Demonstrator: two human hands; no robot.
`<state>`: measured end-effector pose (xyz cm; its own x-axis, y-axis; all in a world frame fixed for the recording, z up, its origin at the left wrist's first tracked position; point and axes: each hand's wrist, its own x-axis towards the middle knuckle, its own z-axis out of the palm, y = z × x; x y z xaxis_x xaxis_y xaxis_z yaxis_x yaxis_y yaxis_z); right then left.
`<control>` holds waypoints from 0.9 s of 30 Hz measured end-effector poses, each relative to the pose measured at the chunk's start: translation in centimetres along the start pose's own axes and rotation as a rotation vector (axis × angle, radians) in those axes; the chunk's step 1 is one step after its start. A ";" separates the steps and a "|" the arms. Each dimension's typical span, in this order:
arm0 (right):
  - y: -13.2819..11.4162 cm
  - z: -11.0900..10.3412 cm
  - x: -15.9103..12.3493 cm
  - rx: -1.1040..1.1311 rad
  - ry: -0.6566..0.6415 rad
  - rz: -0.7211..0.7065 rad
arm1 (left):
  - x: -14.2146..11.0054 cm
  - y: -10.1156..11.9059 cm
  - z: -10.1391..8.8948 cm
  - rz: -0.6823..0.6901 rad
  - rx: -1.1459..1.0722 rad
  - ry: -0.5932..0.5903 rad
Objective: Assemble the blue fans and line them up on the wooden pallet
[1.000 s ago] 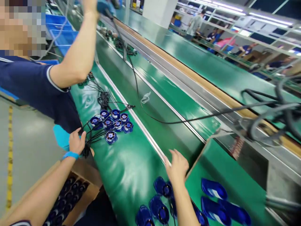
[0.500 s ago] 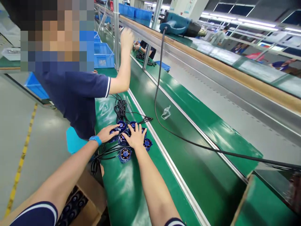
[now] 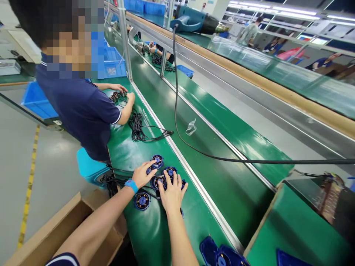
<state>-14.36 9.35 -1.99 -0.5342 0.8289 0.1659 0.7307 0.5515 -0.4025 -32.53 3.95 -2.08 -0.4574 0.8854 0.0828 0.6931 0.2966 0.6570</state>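
Note:
Several round blue motor-like parts with dark ringed centres lie grouped on the green bench (image 3: pixel 146 236). My left hand (image 3: pixel 142 175), wearing a blue wristband, rests with fingers apart against the far blue part (image 3: pixel 158 161) and one beside it. Over the right side of the group, my right hand (image 3: pixel 172 192) is spread flat, touching another blue part (image 3: pixel 159 182) and partly hiding others. A single blue part (image 3: pixel 142 201) sits nearer to me, left of my right hand. Black cables (image 3: pixel 122 181) run from the group to the bench's left edge.
A co-worker (image 3: pixel 80 99) handles small metal parts (image 3: pixel 118 95) farther along. A coiled black cable (image 3: pixel 137 127) lies between us. More blue parts (image 3: pixel 222 255) are at lower right. A cardboard box (image 3: pixel 69 225) stands at left below. A thick black cord (image 3: pixel 199 152) crosses the bench.
Both my hands and the blue parts have moved nearer to me, away from the coiled cable. The co-worker's raised arm has come down to the bench. My view has shifted too.

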 end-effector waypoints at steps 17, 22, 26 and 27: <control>-4.5 -2.7 -5.7 0.037 -0.101 -0.235 | -11.5 -8.7 -8.7 -0.012 0.380 -0.345; -6.0 -2.5 -8.0 0.036 -0.309 -0.297 | -14.6 -5.2 -5.4 -0.051 0.363 -0.353; -1.8 -4.2 -9.2 0.025 -0.394 -0.396 | -18.6 -1.8 -3.4 -0.076 0.272 -0.283; -0.5 -4.8 -9.6 0.026 -0.405 -0.417 | -19.5 -1.2 -3.0 -0.086 0.252 -0.264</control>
<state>-7.60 1.55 0.93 -0.8985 0.4372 -0.0398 0.4153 0.8169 -0.4002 -26.16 -14.73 -2.21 -0.3835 0.9053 -0.1828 0.7885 0.4240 0.4455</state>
